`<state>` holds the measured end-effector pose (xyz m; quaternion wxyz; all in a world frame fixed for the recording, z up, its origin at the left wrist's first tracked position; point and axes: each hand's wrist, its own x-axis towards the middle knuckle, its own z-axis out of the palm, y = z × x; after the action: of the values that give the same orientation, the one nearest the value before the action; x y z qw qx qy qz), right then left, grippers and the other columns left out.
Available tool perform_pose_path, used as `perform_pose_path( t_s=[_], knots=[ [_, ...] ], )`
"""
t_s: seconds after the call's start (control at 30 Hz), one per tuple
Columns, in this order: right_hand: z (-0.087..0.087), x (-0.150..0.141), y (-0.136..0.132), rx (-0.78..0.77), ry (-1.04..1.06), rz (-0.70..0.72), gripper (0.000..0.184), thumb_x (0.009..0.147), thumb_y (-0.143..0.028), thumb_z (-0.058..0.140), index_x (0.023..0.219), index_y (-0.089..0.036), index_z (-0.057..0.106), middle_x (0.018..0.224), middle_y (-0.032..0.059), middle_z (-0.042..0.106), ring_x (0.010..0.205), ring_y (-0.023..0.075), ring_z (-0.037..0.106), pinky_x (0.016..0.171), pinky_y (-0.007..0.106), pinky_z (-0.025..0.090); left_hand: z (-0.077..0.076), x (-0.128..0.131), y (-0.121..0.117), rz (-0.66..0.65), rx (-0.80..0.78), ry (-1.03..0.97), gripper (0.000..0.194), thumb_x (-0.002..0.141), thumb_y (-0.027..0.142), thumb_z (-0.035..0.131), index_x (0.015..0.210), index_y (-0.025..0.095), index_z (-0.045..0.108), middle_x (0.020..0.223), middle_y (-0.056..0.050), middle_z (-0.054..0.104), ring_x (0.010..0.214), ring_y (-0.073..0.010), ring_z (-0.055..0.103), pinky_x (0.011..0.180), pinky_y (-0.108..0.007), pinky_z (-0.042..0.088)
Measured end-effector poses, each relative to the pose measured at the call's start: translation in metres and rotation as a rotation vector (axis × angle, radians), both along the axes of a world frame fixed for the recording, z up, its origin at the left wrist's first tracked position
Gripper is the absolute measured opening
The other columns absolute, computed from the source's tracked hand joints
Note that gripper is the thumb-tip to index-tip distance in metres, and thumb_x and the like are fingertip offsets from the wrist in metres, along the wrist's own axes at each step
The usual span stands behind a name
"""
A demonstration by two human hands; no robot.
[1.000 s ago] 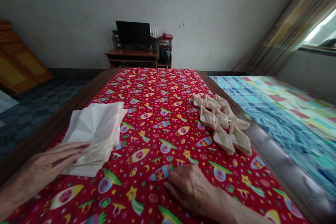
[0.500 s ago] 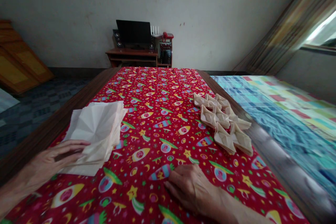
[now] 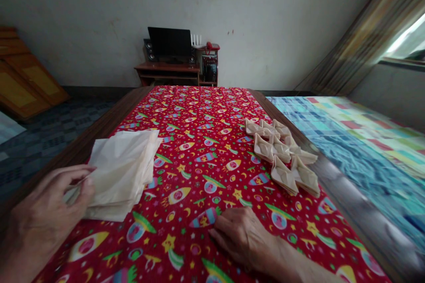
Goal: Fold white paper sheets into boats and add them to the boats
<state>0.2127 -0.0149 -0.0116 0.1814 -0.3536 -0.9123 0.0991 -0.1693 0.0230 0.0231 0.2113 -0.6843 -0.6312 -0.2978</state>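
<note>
A stack of cream paper sheets [image 3: 122,159] lies on the left of the red patterned cloth, its edges uneven. At its near left corner my left hand [image 3: 55,201] pinches the edge of a sheet between thumb and fingertips, bending that edge up. My right hand [image 3: 241,236] rests on the cloth at the near middle, its fingers curled under and no object showing in them. Beyond it to the right, several folded paper pieces [image 3: 282,150] stand in rows, with pointed, boat-like tips.
The red cloth [image 3: 199,159] covers a dark wooden table [image 3: 102,130]. At the right stands a bed with a blue checked sheet [image 3: 318,137]. Against the far wall is a desk [image 3: 166,68] with a monitor [image 3: 170,42]. A wooden cabinet [image 3: 29,70] stands at the left.
My left hand has drawn back left and closed on the sheet's edge. Creases fanning across the top sheet no longer show the same way. My right hand has stayed put.
</note>
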Motion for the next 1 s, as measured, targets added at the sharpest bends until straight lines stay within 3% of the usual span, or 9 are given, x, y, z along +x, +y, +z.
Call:
perform_pose_path(
  t_s=[0.1,0.17,0.23,0.4,0.5,0.63,0.77,0.9,1.0],
  knots=[
    [0.007,0.002,0.004,-0.007,0.104,-0.03,0.023,0.095,-0.024,0.039,0.081,-0.018,0.057,0.067,0.0002,0.058,0.056,0.0107,0.049,0.052,0.024,0.034,0.015,0.034,-0.008,-0.135,0.087,0.09,0.013,0.087,0.026,0.05,0.099,0.027,0.054,0.104,0.004,0.062,0.09,-0.0161,0.062,0.088,-0.031,0.047],
    [0.014,0.003,0.007,0.019,0.189,-0.092,0.019,0.094,-0.021,0.041,0.1,-0.018,0.059,0.078,0.0029,0.062,0.067,0.0128,0.056,0.059,0.024,0.043,0.02,0.061,-0.014,-0.286,0.051,0.187,0.018,0.085,0.023,0.054,0.103,0.025,0.055,0.104,0.001,0.064,0.091,-0.017,0.062,0.091,-0.032,0.046],
    [0.021,0.004,0.009,0.07,0.248,-0.159,0.031,0.093,-0.023,0.045,0.123,-0.019,0.051,0.102,0.0078,0.064,0.09,0.0165,0.059,0.075,0.028,0.05,0.022,0.089,-0.018,-0.463,0.03,0.213,0.018,0.087,0.017,0.052,0.103,0.023,0.055,0.103,-0.001,0.065,0.093,-0.0171,0.062,0.09,-0.03,0.046],
    [0.022,0.005,0.012,0.122,0.183,-0.166,0.059,0.089,-0.021,0.047,0.144,-0.018,0.028,0.146,0.0158,0.032,0.133,0.0255,0.032,0.1,0.044,0.042,0.013,0.153,-0.019,-0.761,-0.021,0.251,0.019,0.092,0.011,0.04,0.099,0.016,0.057,0.097,-0.006,0.066,0.091,-0.019,0.063,0.08,-0.031,0.049],
    [0.016,0.006,0.014,0.133,0.172,-0.117,0.053,0.085,-0.011,0.044,0.137,-0.018,0.04,0.145,0.0171,0.033,0.132,0.027,0.033,0.097,0.047,0.044,0.006,0.175,-0.016,-0.814,-0.046,0.28,0.022,0.091,0.007,0.037,0.09,0.016,0.057,0.088,-0.005,0.066,0.08,-0.0177,0.064,0.07,-0.03,0.051],
    [0.012,0.008,0.018,0.1,0.167,-0.093,0.031,0.086,-0.008,0.043,0.108,-0.02,0.063,0.124,0.0142,0.056,0.111,0.0232,0.055,0.085,0.038,0.052,0.002,0.179,-0.015,-0.814,-0.099,0.264,0.017,0.09,0.009,0.041,0.089,0.017,0.055,0.087,-0.005,0.065,0.076,-0.0175,0.063,0.067,-0.031,0.052],
    [0.004,0.015,0.022,0.081,0.262,-0.124,0.028,0.088,-0.012,0.045,0.105,-0.021,0.066,0.119,0.0123,0.061,0.106,0.0214,0.059,0.083,0.035,0.053,-0.003,0.164,-0.012,-0.753,-0.213,0.16,0.014,0.088,0.012,0.046,0.097,0.017,0.056,0.089,-0.005,0.065,0.08,-0.0196,0.063,0.068,-0.032,0.052],
    [-0.003,0.021,0.024,0.017,0.314,-0.19,0.035,0.085,-0.015,0.05,0.117,-0.022,0.062,0.124,0.0128,0.059,0.11,0.0227,0.059,0.088,0.039,0.052,-0.015,0.147,-0.003,-0.676,-0.246,0.024,0.025,0.081,0.004,0.05,0.098,0.019,0.06,0.091,-0.003,0.067,0.083,-0.0194,0.064,0.071,-0.031,0.051],
    [-0.004,0.021,0.023,-0.012,0.321,-0.216,0.055,0.085,-0.016,0.05,0.139,-0.022,0.04,0.136,0.0129,0.049,0.122,0.0234,0.05,0.097,0.041,0.046,-0.023,0.14,0.005,-0.64,-0.228,-0.073,0.025,0.079,0.004,0.05,0.091,0.021,0.063,0.088,-0.002,0.069,0.081,-0.0176,0.065,0.071,-0.028,0.051]
  ],
)
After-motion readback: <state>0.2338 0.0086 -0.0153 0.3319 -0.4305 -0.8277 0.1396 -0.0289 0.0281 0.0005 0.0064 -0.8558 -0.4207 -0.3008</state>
